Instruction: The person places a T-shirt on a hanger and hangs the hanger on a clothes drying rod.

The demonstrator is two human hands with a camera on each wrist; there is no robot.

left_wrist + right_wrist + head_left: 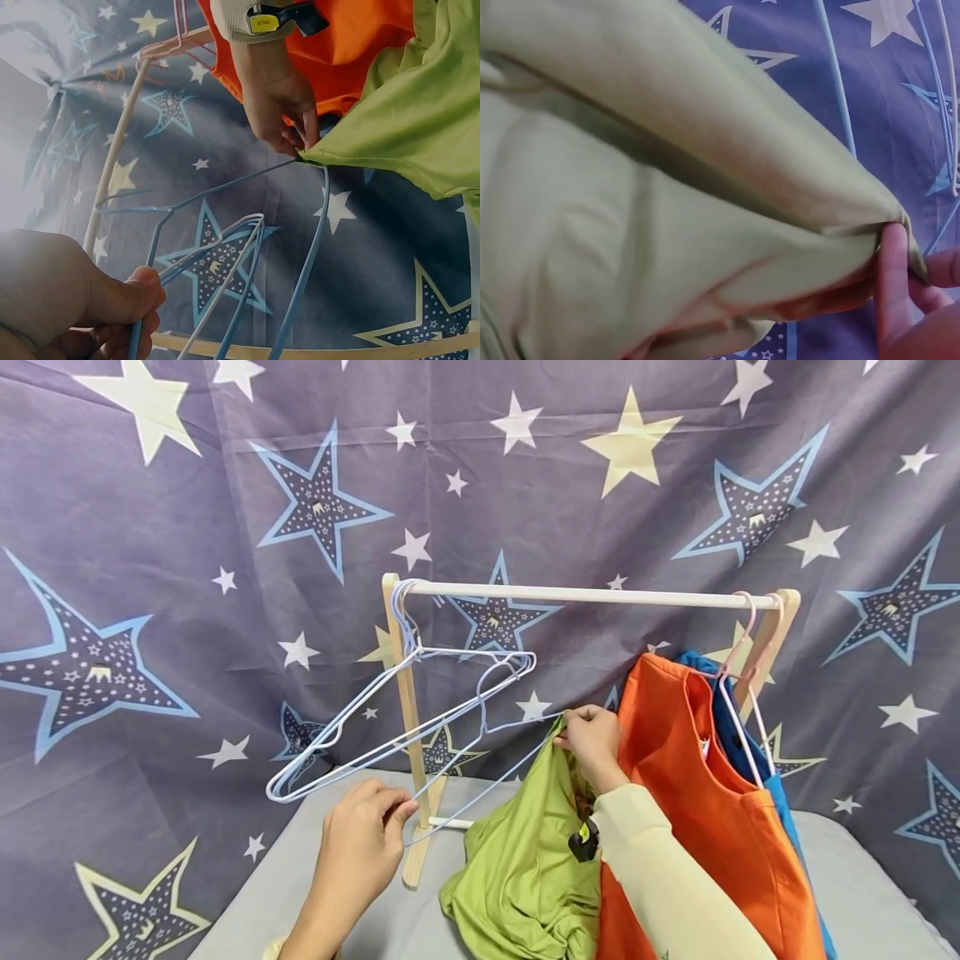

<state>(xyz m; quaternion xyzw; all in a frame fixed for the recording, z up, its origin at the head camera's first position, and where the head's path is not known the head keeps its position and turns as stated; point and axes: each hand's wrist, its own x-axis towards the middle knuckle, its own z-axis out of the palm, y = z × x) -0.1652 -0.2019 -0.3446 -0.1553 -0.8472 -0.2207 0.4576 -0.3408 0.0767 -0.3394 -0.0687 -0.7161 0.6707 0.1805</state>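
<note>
My left hand pinches one end of a light blue clothes hanger, held tilted in front of the rack with its hook upward. At the hanger's other end, my right hand pinches the upper edge of a light green garment. In the left wrist view, that end of the hanger meets the green cloth right at the right fingertips. The rest of the garment hangs down in loose folds. Close up in the right wrist view, fingers grip a gathered corner of the cloth.
A wooden rack with a white bar stands on a grey surface. White and blue hangers hang at its left end. At the right, an orange garment and a blue garment hang on pink hangers. A star-patterned curtain is behind.
</note>
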